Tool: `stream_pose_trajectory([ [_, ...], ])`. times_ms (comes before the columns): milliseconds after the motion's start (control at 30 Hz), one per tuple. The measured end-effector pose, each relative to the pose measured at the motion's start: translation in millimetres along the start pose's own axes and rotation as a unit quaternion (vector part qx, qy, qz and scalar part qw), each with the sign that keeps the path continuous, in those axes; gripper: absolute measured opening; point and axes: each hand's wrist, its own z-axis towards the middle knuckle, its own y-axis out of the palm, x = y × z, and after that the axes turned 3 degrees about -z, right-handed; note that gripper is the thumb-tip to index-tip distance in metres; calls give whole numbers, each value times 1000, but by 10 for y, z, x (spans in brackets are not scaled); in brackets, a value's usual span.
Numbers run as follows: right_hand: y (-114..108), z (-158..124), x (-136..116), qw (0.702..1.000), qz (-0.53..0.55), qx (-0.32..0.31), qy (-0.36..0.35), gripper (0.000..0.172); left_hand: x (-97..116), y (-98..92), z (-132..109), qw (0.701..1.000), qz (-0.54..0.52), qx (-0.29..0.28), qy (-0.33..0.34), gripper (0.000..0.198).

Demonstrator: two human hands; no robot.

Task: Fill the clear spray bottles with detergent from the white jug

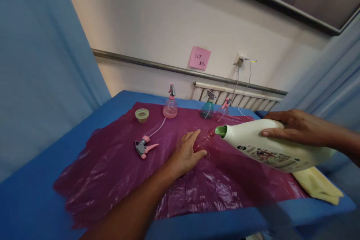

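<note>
My right hand (pixel 289 129) grips a big cream-white detergent jug (pixel 253 146), tipped on its side with its green pouring spout (pixel 221 131) pointing left. Just beyond the spout is the neck of a clear spray bottle (pixel 206 140) without its trigger head. My left hand (pixel 187 153) is curved around the body of this see-through bottle, thumb on the near side and fingers on the far side. Left of that hand, a grey and pink trigger sprayer head (pixel 143 147) lies with its tube stretched up and right. Whether liquid is flowing cannot be made out.
A spray bottle with pink liquid (pixel 170 108), a teal spray bottle (pixel 207 109) and another clear one (pixel 223 110) stand at the back. A small translucent cup (pixel 142 115) sits left on the purple plastic sheet (pixel 112 157). A yellow cloth (pixel 319 185) lies at right.
</note>
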Motion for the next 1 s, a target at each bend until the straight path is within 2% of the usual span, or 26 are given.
stream_pose_trajectory([
  [467,-138,37,-74,999,1,-37,-11,42,2,0,4,1000,6,-3,14,83],
  [1000,-235,64,-172,998,3,-58,-11,42,43,-24,-19,1000,11,-18,0,85],
])
